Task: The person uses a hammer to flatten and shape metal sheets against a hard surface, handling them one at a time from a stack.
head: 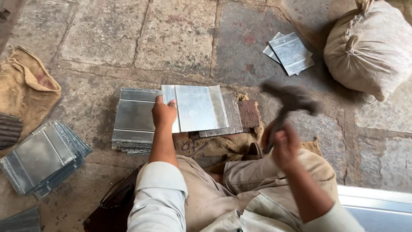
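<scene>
My left hand presses flat on the left edge of a shiny metal sheet lying over a rusty block on burlap. My right hand is raised and shut on the handle of a hammer, whose dark head is blurred in the air, to the right of the sheet and above it. A stack of similar metal sheets lies just left of my left hand.
Another pile of sheets sits at the left, and two sheets lie on the stone floor at the back. A full tied sack is at the top right, an empty burlap bag at the left. A metal edge runs at the lower right.
</scene>
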